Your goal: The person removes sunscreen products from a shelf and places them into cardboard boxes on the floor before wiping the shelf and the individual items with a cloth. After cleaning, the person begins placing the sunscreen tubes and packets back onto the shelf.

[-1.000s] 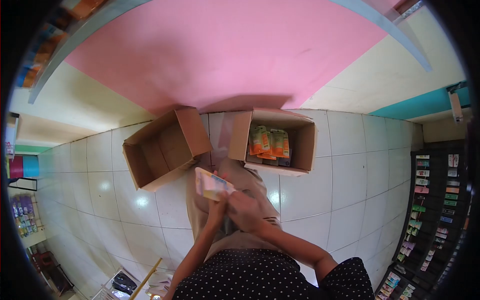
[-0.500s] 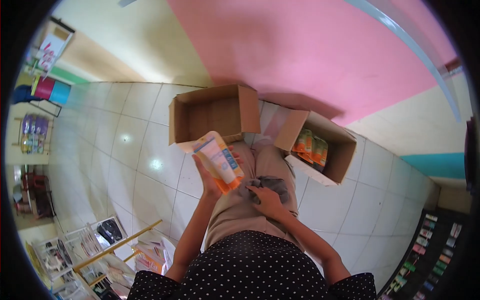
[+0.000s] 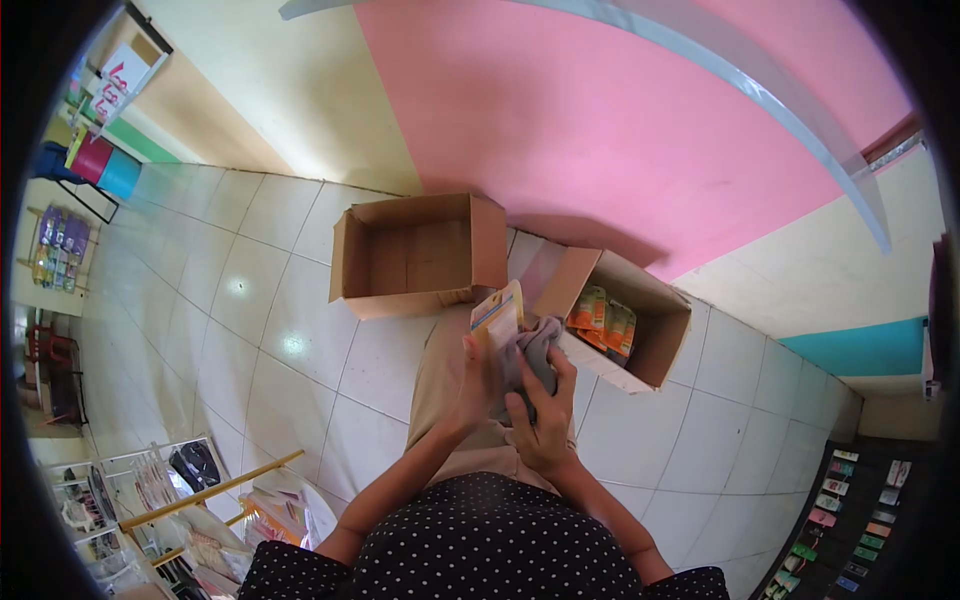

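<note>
My left hand (image 3: 470, 380) grips a flat packet (image 3: 497, 310) with white and orange on it, turned nearly edge-on above my lap. Fingers of my right hand (image 3: 543, 415) are bent around a grey cloth (image 3: 540, 355), which lies against the packet's right side. Motion smears the lower part of the packet and my left fingers. Beyond my knees on the left stands an open cardboard box (image 3: 402, 300), with nothing seen inside. To the right, a second open cardboard box (image 3: 665, 345) holds several orange and green packets (image 3: 603, 322).
A pink and cream wall (image 3: 560, 120) rises behind the boxes. White floor tiles (image 3: 310, 290) surround me. At lower left is a rack (image 3: 200, 490) with hanging goods; at lower right, a dark display (image 3: 850, 510) with small items. A curved clear strip (image 3: 740, 70) crosses the top right.
My left hand has moved the packet right and tilted it from face-up to nearly edge-on. My right hand has lifted the grey cloth off my lap and brought it to the packet.
</note>
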Demonstrator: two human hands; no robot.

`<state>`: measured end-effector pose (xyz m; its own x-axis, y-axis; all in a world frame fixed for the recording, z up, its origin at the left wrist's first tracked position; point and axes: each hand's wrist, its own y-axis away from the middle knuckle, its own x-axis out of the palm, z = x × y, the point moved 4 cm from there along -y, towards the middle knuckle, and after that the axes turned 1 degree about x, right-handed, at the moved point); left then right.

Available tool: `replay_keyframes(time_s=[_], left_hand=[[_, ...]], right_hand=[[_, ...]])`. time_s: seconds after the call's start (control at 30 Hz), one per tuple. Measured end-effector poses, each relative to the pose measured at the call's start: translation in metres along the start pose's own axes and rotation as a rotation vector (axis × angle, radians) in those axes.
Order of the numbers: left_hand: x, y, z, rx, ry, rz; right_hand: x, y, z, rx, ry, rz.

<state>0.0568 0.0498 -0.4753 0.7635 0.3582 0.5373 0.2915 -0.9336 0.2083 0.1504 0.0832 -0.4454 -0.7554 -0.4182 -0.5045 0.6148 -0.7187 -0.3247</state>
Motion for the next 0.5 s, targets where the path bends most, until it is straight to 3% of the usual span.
replay_keyframes(time_s=[0.07,0.2,0.3,0.37,0.5], left_hand=[[0.008,0.003,-0.002,0.058,-0.056,-0.008],[0.025,0.011,-0.013,0.077,-0.136,-0.078],[0.019,0.004,-0.012,0.158,-0.029,-0.012],[0.015,0.003,-0.017,0.111,-0.024,0.010],[0.026,0.004,-0.013,0.127,-0.070,-0.039]], right_hand=[[-0.001,-0.004,0.005,-0.093,0.020,0.023],[-0.011,-0.026,0.011,-0.033,0.062,-0.006],[-0.008,-0.021,0.011,-0.116,0.066,-0.061],[-0.004,-0.012,0.012,-0.267,0.055,-0.094],[-0.013,-0.024,0.017,-0.284,0.143,-0.136]])
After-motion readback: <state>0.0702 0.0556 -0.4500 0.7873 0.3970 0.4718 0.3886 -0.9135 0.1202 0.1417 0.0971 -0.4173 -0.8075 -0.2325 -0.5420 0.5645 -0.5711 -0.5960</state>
